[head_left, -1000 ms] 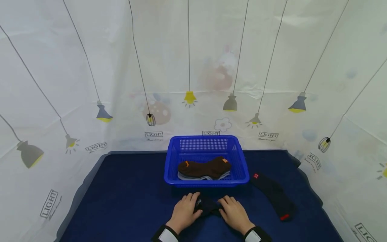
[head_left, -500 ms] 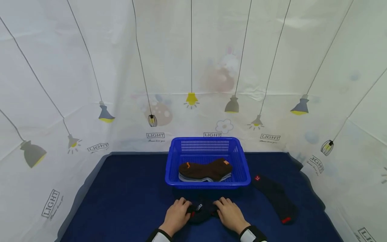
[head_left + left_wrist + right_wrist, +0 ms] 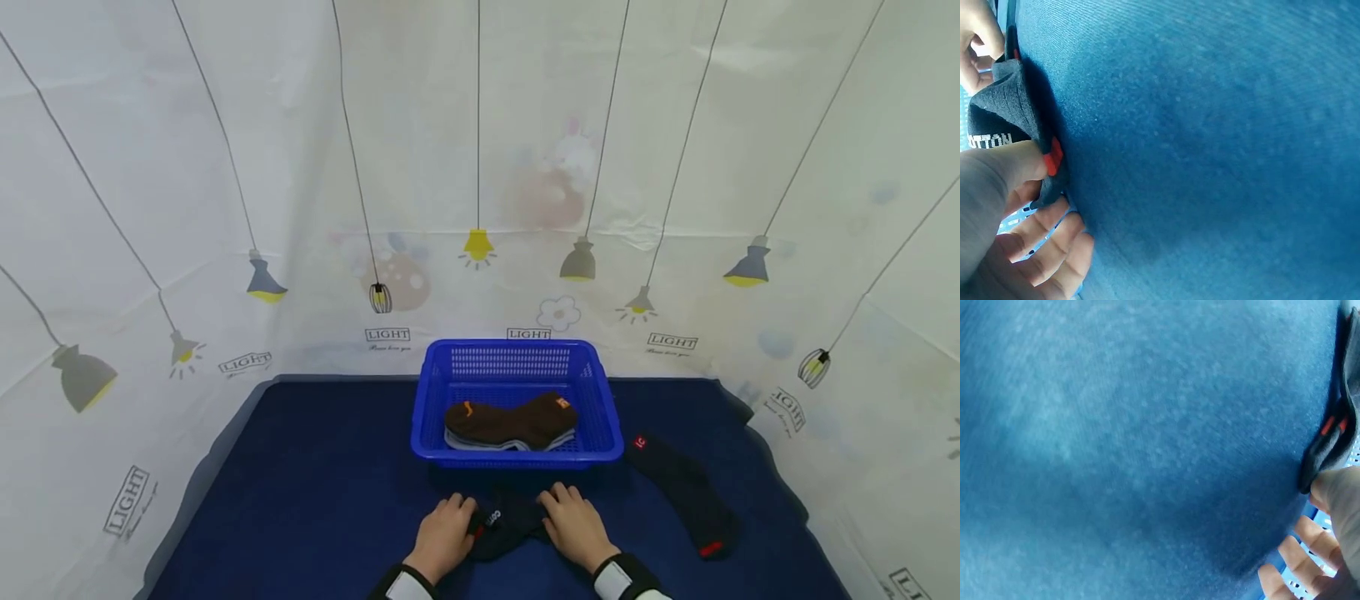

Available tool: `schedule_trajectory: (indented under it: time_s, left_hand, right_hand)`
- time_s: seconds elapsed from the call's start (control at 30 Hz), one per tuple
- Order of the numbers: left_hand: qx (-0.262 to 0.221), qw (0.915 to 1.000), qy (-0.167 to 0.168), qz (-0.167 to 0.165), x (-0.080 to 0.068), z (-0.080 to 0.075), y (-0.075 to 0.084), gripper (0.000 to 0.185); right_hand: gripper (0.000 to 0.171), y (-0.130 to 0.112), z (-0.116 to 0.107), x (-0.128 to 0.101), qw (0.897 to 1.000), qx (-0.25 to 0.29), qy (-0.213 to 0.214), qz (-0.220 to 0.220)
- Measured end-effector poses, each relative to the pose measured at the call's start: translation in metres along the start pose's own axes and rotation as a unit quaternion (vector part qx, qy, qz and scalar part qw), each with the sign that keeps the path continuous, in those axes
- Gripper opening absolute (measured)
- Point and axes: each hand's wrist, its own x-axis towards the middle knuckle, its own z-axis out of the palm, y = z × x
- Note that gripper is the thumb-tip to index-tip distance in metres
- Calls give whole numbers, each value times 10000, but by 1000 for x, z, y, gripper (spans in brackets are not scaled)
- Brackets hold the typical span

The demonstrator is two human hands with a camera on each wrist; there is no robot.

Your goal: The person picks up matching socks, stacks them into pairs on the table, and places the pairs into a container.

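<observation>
A black sock [image 3: 510, 527] with white lettering lies bunched in front of the basket, between both hands. My left hand [image 3: 442, 533] pinches its left end; in the left wrist view the thumb [image 3: 1025, 162] presses beside a red patch on the sock [image 3: 1007, 103]. At the opposite end, my right hand [image 3: 576, 525] pinches the fabric between thumb and forefinger. The right wrist view shows two small red marks on the sock [image 3: 1350, 381] near that grip, with the other fingers [image 3: 1304, 559] spread loosely. A second black sock [image 3: 682, 496] with red ends lies flat at the right.
Behind the hands stands a blue plastic basket [image 3: 517, 457], holding a brown sock [image 3: 510, 421] with orange marks on top of light grey ones. Dark blue cloth [image 3: 322, 483] covers the table. White printed sheeting [image 3: 315, 183] rises at the back and sides.
My left hand has moved left and down and now grips the sock's end, baring more lettering and a red patch. The right hand stays at the other end, shifting slightly. The basket stays put.
</observation>
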Motion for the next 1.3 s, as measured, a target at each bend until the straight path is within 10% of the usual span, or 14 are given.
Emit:
schedule_trajectory:
  time_s: [1.3]
  left_hand:
    - [-240, 9968, 710, -276, -12, -4, 7, 23]
  right_hand:
    - [28, 10, -29, -29, 9985, -143, 433, 289]
